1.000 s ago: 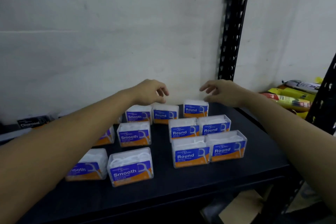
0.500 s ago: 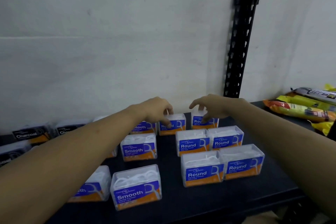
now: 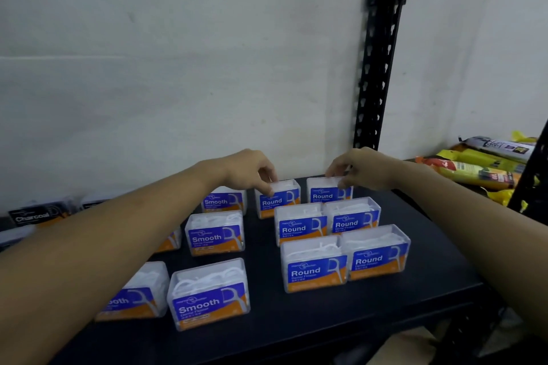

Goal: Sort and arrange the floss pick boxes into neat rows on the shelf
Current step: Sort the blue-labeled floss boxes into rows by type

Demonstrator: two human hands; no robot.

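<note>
Fingers of left hand [image 3: 249,170] pinching rear Round box [image 3: 277,202], right hand [image 3: 363,170] gripping neighbouring box [image 3: 321,195] (label partly hidden)

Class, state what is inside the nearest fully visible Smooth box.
White floss picks show through the clear top of the Smooth box; its blue-orange label covers the lower contents.

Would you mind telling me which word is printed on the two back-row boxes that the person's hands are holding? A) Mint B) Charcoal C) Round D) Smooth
C: the left hand pinches the left Round box and the right hand pinches the right Round box, both in the back row and both labelled Round.
</note>
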